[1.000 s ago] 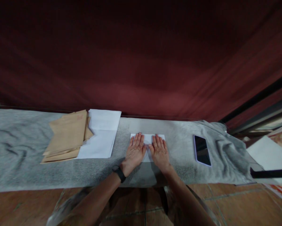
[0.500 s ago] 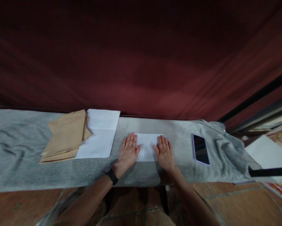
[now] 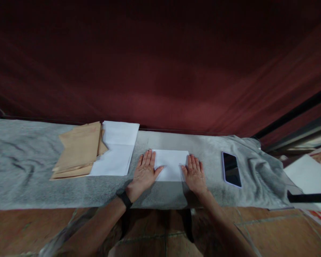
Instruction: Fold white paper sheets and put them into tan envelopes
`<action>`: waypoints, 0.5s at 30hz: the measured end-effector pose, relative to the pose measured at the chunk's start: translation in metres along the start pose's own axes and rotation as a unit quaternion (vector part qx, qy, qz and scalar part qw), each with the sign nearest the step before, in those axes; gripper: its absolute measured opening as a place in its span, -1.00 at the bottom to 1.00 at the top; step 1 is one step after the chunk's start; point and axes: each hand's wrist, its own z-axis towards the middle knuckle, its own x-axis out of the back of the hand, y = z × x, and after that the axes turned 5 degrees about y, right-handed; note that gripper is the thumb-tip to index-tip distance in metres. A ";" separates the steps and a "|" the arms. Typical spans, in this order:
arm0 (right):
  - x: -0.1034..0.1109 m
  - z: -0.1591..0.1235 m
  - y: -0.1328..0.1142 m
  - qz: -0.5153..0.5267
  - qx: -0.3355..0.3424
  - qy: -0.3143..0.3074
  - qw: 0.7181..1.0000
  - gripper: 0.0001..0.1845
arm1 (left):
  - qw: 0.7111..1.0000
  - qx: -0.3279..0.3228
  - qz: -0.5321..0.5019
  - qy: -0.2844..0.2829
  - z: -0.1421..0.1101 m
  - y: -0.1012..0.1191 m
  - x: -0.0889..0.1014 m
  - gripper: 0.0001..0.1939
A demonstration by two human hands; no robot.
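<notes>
A folded sheet of white paper (image 3: 171, 166) lies flat on the grey cloth in front of me. My left hand (image 3: 145, 168) rests palm down across its left edge, fingers stretched out and pointing away from me. At the right edge, my right hand (image 3: 194, 174) lies flat too, its thumb on the paper. Both thumbs point inward, and neither hand grips anything. Left of my left hand sits a stack of white sheets (image 3: 114, 157), creased across the middle. Brown paper envelopes (image 3: 81, 150) lie in a loose pile, partly covering those sheets.
A smartphone (image 3: 231, 170) with a light purple case lies to the right on the grey cloth (image 3: 55, 194). Behind the narrow surface hangs a dark red curtain (image 3: 165, 82). A black bar (image 3: 309, 197) and a white sheet (image 3: 307, 175) are at far right. Below is a tiled floor (image 3: 39, 228).
My hands have slid further apart, toward the paper's left and right edges, so more of the paper shows between them. The camera view has shifted slightly.
</notes>
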 end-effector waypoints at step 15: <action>0.016 -0.015 -0.038 0.034 0.132 -0.049 0.989 -0.39 | 0.977 -0.193 -0.087 -0.015 -0.025 0.035 0.009 -0.40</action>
